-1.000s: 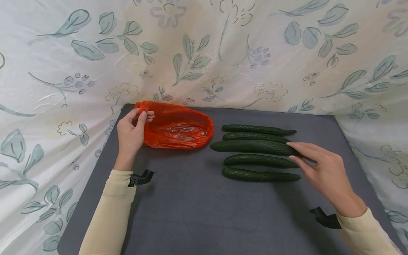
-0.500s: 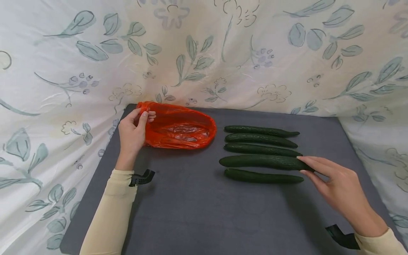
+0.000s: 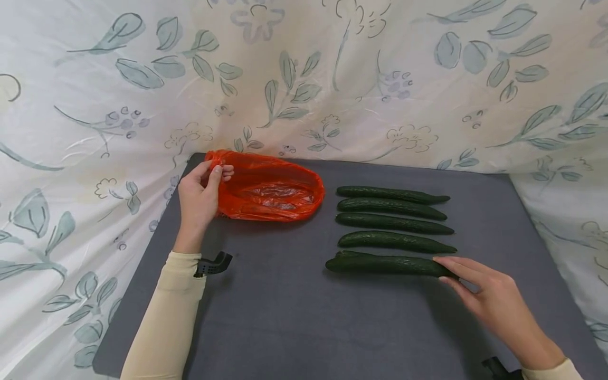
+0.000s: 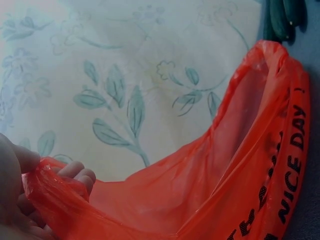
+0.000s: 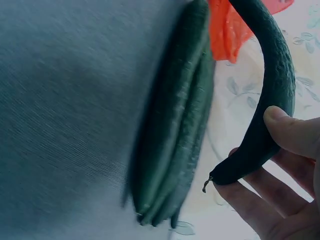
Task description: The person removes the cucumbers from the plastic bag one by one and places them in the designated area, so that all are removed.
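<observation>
My left hand (image 3: 201, 192) pinches the rim of an orange-red plastic bag (image 3: 275, 198), whose wide mouth faces right. In the left wrist view, the gathered edge of the bag (image 4: 150, 205) sits between thumb and fingers, and black lettering runs along its side. At the right, my right hand (image 3: 489, 290) grips the stem end of a dark green cucumber (image 3: 389, 265). This cucumber is held above the nearest one of the row and mostly hides it in the head view. The right wrist view shows the held cucumber (image 5: 277, 75) as curved, with thumb and fingers around it.
Several more cucumbers (image 3: 394, 223) lie side by side on the dark grey table (image 3: 285, 311), right of the bag. A pale cloth with a leaf and flower print (image 3: 304, 63) hangs behind the table and at its sides.
My right hand has carried the cucumber over the row, from the middle one to the nearest, toward the table's front. The left hand and bag have hardly moved.
</observation>
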Available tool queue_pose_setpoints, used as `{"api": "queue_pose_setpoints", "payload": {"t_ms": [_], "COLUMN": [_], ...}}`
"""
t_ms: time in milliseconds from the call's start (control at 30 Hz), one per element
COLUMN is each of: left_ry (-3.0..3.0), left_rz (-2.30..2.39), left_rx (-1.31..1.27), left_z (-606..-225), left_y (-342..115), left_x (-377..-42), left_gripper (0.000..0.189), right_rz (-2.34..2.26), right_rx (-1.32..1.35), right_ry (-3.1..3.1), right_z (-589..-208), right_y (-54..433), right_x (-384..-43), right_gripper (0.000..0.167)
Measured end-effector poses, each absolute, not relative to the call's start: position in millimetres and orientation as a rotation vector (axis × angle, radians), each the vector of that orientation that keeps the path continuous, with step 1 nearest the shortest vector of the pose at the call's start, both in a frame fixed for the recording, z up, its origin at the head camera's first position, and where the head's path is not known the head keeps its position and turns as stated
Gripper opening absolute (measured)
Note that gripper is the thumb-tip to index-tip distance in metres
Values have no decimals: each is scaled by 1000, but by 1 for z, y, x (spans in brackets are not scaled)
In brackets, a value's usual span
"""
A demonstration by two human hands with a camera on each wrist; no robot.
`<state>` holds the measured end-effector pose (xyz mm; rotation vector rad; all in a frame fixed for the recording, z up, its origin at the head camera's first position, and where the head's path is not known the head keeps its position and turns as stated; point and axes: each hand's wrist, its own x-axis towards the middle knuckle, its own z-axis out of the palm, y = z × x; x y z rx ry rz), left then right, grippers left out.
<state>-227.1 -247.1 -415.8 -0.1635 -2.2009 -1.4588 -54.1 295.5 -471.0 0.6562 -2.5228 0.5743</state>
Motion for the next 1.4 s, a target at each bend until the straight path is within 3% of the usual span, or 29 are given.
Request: {"api": "queue_pose_setpoints", "payload": {"t_ms": [200, 333, 467, 567, 1333, 1400], "left_ry": [-2208, -2206, -2197, -2194, -2152, -2116], "left_rz": [-1458, -1451, -1451, -1454, -1336, -1329], "left_rx": [-151, -162, -180, -168, -50, -101], "left_z": [-415, -416, -416, -416, -417, -417], "left_y": [-245, -245, -245, -245, -253, -255], "left_x": [-227, -227, -228, -227, -216, -213], "left_gripper": [30, 30, 30, 29, 36, 37], "right_rz": [574, 533, 467, 399, 274, 290], "right_rx": [677, 660, 652, 669, 622, 629], "right_ry": [-2584, -2646, -2686, -2691, -2707, -2673], "right_z": [-487, -496, -502, -505, -513, -510], "right_y": [298, 303, 309, 312, 319, 317], "right_x": [-50, -49, -48, -49, -50, -51], "right_gripper": [67, 39, 64, 66, 54, 40]}}
